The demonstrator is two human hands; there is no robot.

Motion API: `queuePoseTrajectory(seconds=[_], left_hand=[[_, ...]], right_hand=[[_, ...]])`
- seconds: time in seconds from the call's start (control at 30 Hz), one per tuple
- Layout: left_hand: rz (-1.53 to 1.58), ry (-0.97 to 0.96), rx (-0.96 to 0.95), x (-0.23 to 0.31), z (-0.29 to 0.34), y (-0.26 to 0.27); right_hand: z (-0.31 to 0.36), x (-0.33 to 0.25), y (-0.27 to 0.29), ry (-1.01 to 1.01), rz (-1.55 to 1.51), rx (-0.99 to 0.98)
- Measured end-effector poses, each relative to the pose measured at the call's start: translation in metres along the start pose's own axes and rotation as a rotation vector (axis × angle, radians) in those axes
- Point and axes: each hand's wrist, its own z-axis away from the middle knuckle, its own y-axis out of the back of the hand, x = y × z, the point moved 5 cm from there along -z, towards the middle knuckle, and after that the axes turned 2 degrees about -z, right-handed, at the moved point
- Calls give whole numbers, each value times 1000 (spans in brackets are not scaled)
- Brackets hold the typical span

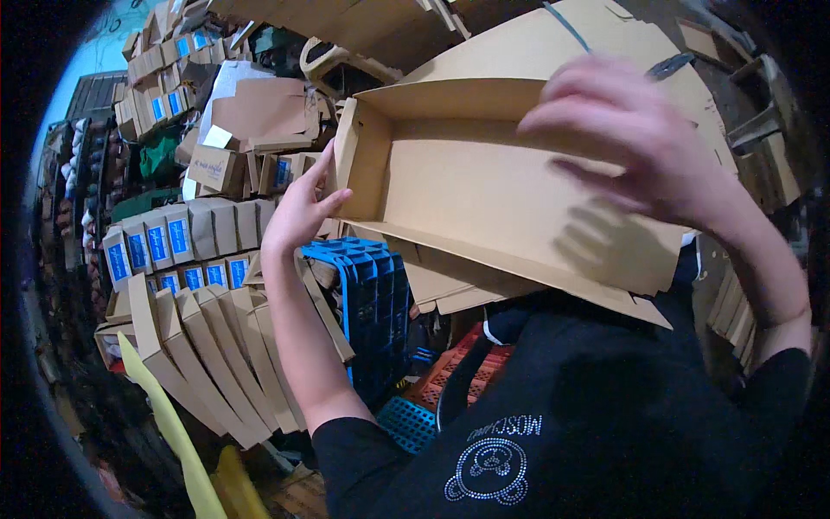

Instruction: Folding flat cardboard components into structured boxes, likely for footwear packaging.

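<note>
A long, shallow cardboard box [471, 186] lies tilted in front of me, its inside facing up with nothing in it. Its left end wall is folded up, while the right end lies flat without a raised wall. My left hand [301, 206] grips that left end, with the thumb at the near corner and the fingers behind the wall. Over the right part of the box hovers my right hand [627, 138], slightly blurred, fingers apart and holding nothing. Its shadow falls on the box floor. Beneath the box are more flat cardboard sheets [471, 281].
Rows of narrow cardboard boxes [207, 346], some with blue labels, stand at the left. A blue plastic crate [376, 303] is below the box, near an orange crate [454, 368]. Large cardboard sheets [519, 43] lie at the far side, and a yellow sheet [173, 432] stands at lower left.
</note>
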Motion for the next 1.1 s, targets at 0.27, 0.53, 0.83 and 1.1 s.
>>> queuePoseTrajectory(seconds=[0.27, 0.53, 0.83, 1.1], left_hand=[[211, 3, -44, -21, -8, -3], [-48, 36, -51, -26, -6, 3], [-27, -38, -39, -28, -9, 5], [-338, -28, 61, -31, -9, -2]], right_hand=[[-76, -8, -219, 308, -224, -606], [-121, -9, -308, 251, -228, -399], [-126, -17, -319, 48, -143, -485], [-99, -7, -320, 111, -210, -231]])
